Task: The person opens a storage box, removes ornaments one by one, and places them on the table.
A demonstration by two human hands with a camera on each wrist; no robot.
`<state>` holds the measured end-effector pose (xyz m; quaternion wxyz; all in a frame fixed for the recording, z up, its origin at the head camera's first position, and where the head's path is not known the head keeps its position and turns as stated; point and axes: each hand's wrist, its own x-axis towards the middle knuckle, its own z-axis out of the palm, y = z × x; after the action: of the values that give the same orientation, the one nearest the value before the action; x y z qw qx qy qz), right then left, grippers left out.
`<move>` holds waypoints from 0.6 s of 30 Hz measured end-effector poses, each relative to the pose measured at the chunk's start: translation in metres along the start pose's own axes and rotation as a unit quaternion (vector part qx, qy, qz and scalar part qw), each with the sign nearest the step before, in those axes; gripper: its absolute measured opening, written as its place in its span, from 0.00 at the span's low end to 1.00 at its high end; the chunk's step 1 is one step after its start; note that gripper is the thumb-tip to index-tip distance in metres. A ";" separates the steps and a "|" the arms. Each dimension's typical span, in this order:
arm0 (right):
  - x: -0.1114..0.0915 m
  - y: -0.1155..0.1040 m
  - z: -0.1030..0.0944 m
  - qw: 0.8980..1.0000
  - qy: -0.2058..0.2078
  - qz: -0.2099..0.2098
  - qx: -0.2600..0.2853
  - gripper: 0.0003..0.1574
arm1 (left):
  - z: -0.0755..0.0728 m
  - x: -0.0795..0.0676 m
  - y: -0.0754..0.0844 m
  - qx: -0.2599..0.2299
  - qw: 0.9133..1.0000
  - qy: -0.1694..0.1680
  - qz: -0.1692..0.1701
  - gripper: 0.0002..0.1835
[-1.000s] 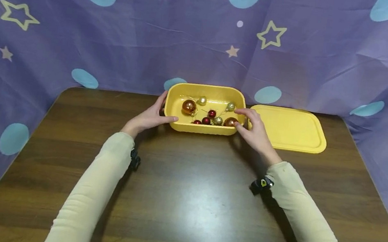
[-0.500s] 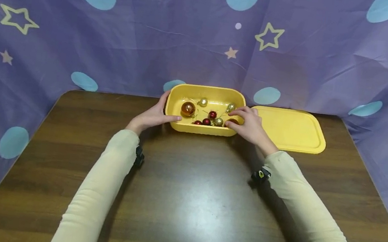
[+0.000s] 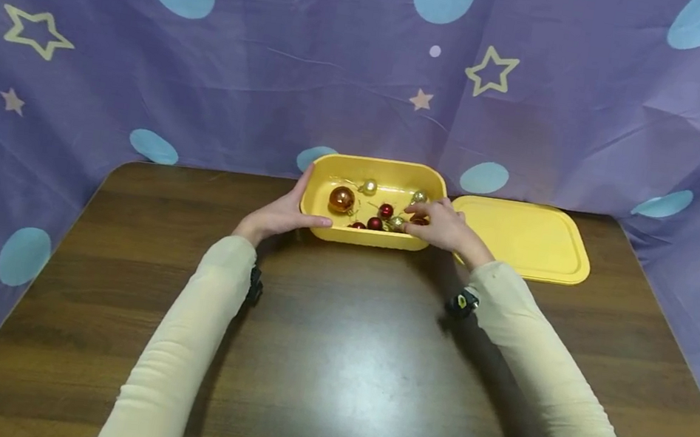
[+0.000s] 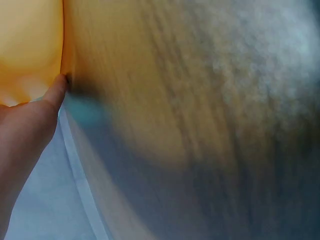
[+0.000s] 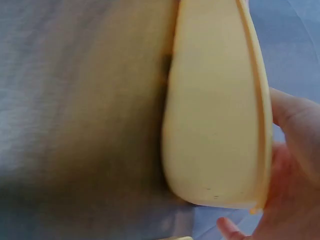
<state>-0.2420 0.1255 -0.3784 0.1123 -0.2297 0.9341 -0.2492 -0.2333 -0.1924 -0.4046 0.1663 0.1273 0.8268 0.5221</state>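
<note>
A yellow plastic container (image 3: 369,238) lies at the back of the table, its inside facing me. Several Christmas balls are in it: a large amber ball (image 3: 342,199), dark red balls (image 3: 374,223) and small gold balls (image 3: 369,187). My left hand (image 3: 283,216) grips the container's left end, thumb along the front rim; most of its fingers are hidden behind the wall. At the right end, my right hand (image 3: 445,228) reaches over the rim, thumb and finger around a second amber ball (image 3: 420,221), partly covered. The right wrist view shows the container's outer side and that thumb over the rim.
The yellow lid (image 3: 525,239) lies flat on the brown wooden table (image 3: 329,365), just right of the container. A purple curtain (image 3: 276,74) with stars hangs behind the table and along both sides.
My right hand has moved left, further into the container, and its fingers have closed around the right amber ball. My left hand stays on the container's left end, thumb slightly further along the rim.
</note>
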 end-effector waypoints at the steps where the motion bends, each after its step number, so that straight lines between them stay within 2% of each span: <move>1: 0.001 -0.001 -0.001 1.000 -0.010 0.006 -0.005 0.31 | 0.000 0.000 -0.001 -0.002 1.000 0.002 0.001 0.64; 6: 0.006 -0.005 -0.009 0.997 -0.061 0.022 -0.031 0.33 | 0.001 0.000 -0.002 -0.002 1.000 0.008 0.003 0.63; 10: 0.010 -0.003 -0.011 0.996 -0.084 -0.011 -0.034 0.28 | 0.002 0.000 -0.002 0.000 1.000 0.005 -0.001 0.63; 13: 0.012 0.001 -0.009 0.996 -0.073 -0.047 -0.006 0.26 | 0.003 0.000 -0.001 0.001 1.000 0.006 -0.003 0.63; 18: 0.011 0.011 -0.002 0.990 -0.023 -0.101 0.092 0.26 | 0.002 -0.001 -0.001 0.001 1.000 0.009 0.001 0.62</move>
<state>-0.2562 0.1301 -0.3833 0.1283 -0.3172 0.8766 -0.3384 -0.2313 -0.1918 -0.4063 0.1579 0.1238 0.8287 0.5224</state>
